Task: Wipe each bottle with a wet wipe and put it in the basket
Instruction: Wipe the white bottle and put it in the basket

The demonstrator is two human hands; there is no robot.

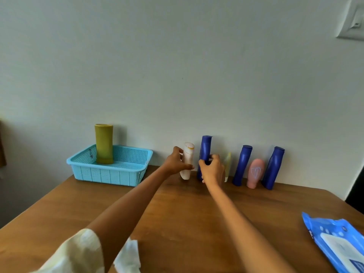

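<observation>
- The fingers of the left hand are curled round a white plastic bottle with a yellow-ringed cap; the thumb lies across its lower front and the bottle is gripped, tilted slightly, with its base on or just above the counter.
- The fingers of the right hand are closed round the middle of a tall dark-blue plastic bottle, which stands near the wall just beside the white one.
- A pale-yellow tube is partly hidden behind the right hand.
- Further right along the wall stand a second dark-blue bottle, a small pink bottle with a heart outline and a third dark-blue bottle, close together.
- An olive-yellow plastic bottle stands upright inside a light-blue perforated plastic basket at the far left of the brown wooden counter.
- A crumpled white wet wipe lies at the near edge, beside a cream sleeve.
- A blue wet-wipe pack lies at the near right.
</observation>
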